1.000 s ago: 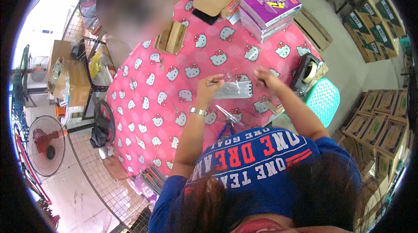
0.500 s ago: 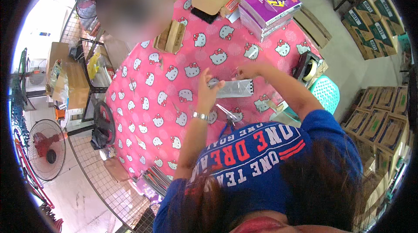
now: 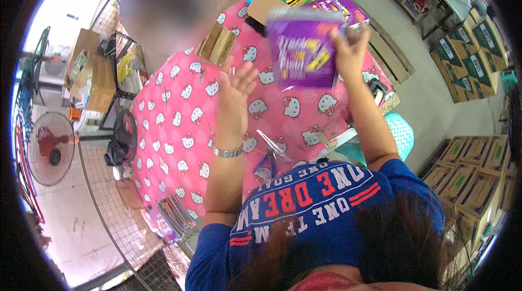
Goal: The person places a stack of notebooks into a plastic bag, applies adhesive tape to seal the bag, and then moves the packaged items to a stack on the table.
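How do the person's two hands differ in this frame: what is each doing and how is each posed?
The right hand grips a purple box by its edge and holds it up, blurred; the left hand is empty. The left hand has fingers spread, open palm facing the box; the right hand's fingers are curled. Both are raised above the pink patterned tablecloth.

I see a blue short-sleeved shirt (image 3: 304, 204) with large red and white block lettering and paired red stripes across the shoulders and sleeves. A silver metal wristband (image 3: 227, 152) sits on the left wrist. Both forearms are bare; dark hair (image 3: 391, 247) falls forward.
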